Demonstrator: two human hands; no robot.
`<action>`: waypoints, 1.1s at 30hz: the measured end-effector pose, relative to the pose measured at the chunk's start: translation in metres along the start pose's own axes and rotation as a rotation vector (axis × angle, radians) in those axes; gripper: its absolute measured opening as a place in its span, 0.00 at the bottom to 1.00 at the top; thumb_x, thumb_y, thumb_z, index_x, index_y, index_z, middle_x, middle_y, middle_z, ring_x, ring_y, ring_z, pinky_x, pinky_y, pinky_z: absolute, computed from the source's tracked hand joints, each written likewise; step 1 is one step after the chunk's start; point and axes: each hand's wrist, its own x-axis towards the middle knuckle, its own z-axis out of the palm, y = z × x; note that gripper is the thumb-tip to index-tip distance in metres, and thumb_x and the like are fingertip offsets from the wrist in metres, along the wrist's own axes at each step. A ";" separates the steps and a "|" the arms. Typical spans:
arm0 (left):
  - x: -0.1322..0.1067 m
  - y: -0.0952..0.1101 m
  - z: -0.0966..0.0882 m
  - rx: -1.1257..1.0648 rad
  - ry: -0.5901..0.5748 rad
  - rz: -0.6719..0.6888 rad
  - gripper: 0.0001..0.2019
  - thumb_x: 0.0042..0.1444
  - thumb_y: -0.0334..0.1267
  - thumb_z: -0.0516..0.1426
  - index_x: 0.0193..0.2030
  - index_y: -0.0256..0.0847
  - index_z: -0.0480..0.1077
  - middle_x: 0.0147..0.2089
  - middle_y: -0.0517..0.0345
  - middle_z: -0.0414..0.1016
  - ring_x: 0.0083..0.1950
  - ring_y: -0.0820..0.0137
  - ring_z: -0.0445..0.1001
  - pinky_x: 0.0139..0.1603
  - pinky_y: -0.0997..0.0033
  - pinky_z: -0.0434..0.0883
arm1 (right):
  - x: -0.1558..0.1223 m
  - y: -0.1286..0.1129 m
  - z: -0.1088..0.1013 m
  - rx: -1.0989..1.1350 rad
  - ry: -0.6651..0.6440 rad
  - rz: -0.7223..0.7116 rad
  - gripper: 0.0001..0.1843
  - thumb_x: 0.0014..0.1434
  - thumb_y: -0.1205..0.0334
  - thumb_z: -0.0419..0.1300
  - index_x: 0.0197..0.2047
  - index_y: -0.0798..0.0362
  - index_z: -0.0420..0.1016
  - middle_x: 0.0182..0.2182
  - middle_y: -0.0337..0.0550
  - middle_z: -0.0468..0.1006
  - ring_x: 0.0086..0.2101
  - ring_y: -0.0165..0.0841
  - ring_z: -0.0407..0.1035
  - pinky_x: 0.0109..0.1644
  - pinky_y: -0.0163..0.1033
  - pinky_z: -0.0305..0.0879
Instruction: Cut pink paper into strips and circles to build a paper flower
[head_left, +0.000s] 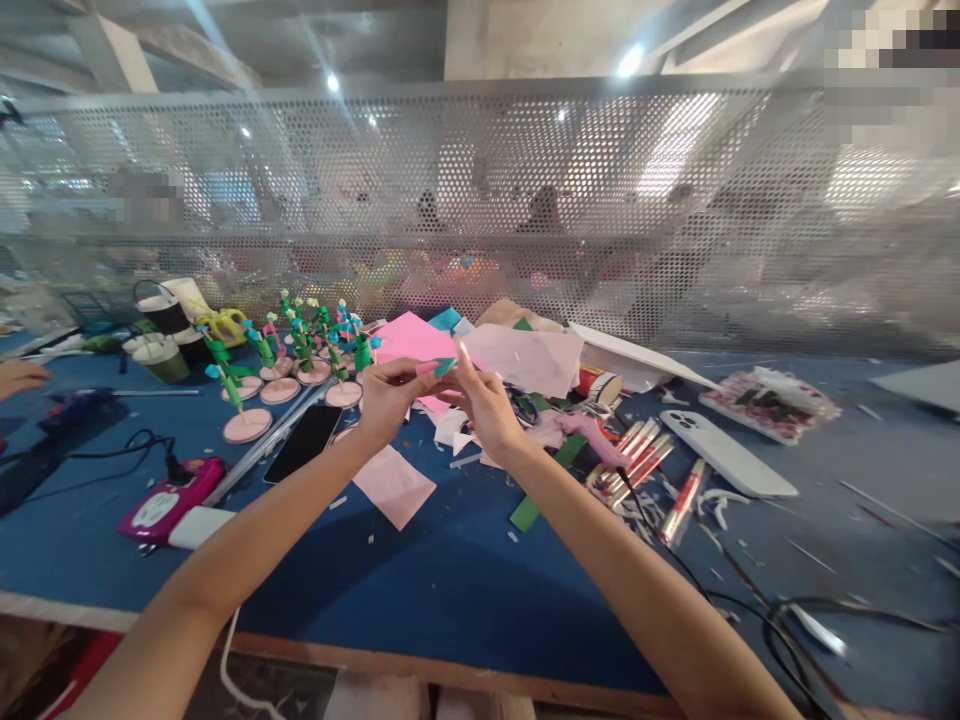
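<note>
Above the middle of the desk [442,610], the fingers of the left hand [386,400] are pinched nearly closed on a small blue-green piece [445,366], probably paper, with its edge showing past the fingertips. The right hand [487,405] meets it from the other side, thumb raised and the other fingers curled just below; the hands overlap and blur, so I cannot tell whether those fingers grip the piece too. The step in hand looks like folding or shaping that piece, and the next move seems to call for a steady left pinch while the right thumb works the edge. Just behind the hands lies a bright pink sheet [409,338]; nearer the person, a pale pink square [395,487]. Farther out are a black phone [306,443], paper flowers on round bases [247,425], a pink glue gun [596,438] and a white phone [727,453].
</note>
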 end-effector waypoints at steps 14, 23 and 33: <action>0.013 -0.005 -0.006 -0.157 -0.277 -0.619 0.16 0.36 0.23 0.58 0.34 0.39 0.78 0.27 0.56 0.79 0.27 0.70 0.75 0.33 0.67 0.75 | 0.006 0.003 -0.016 -0.382 -0.027 -0.064 0.17 0.44 0.50 0.68 0.14 0.53 0.77 0.14 0.39 0.75 0.16 0.29 0.66 0.19 0.32 0.61; 0.016 0.004 -0.017 0.300 -0.364 0.046 0.25 0.58 0.54 0.51 0.51 0.38 0.72 0.50 0.44 0.77 0.43 0.63 0.79 0.45 0.60 0.76 | 0.008 -0.016 -0.025 -0.105 0.043 0.203 0.17 0.46 0.55 0.68 0.15 0.56 0.73 0.08 0.38 0.69 0.07 0.20 0.53 0.09 0.27 0.45; 0.004 -0.001 -0.014 1.179 -0.567 1.055 0.21 0.63 0.30 0.46 0.64 0.38 0.58 0.60 0.44 0.69 0.65 0.62 0.64 0.65 0.54 0.63 | 0.016 -0.021 -0.025 0.459 0.158 0.751 0.24 0.65 0.70 0.42 0.17 0.53 0.53 0.03 0.26 0.46 0.06 0.19 0.37 0.10 0.22 0.37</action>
